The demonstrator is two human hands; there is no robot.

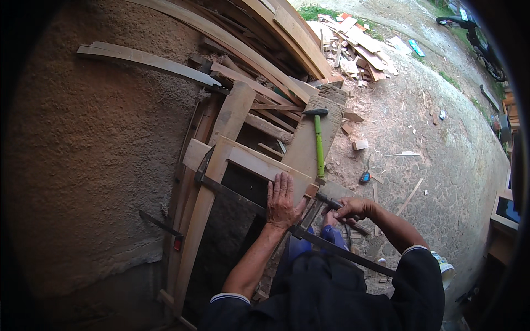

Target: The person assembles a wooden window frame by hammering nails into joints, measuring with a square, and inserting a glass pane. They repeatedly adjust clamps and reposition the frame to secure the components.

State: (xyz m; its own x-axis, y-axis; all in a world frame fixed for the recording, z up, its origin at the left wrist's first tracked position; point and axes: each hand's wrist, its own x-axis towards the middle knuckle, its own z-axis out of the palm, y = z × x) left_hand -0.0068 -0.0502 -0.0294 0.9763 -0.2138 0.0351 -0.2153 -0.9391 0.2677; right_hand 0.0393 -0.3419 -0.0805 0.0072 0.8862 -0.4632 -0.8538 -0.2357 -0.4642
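Note:
My left hand lies flat, fingers stretched out, on the top rail of a pale wooden frame. A long metal bar clamp runs across the frame, with its far jaw at the left stile. Near the frame's right end, my right hand is closed round the clamp's screw handle. A small reddish-brown wood block sits between the screw end and the frame. Just beyond my hands, a hammer with a green handle rests on a rough board.
Long boards are stacked beyond the frame. A rough brown wall stands at left, with a handsaw near it. Wood offcuts are heaped farther off; a blue tape measure lies on the ground. A motorcycle stands far right.

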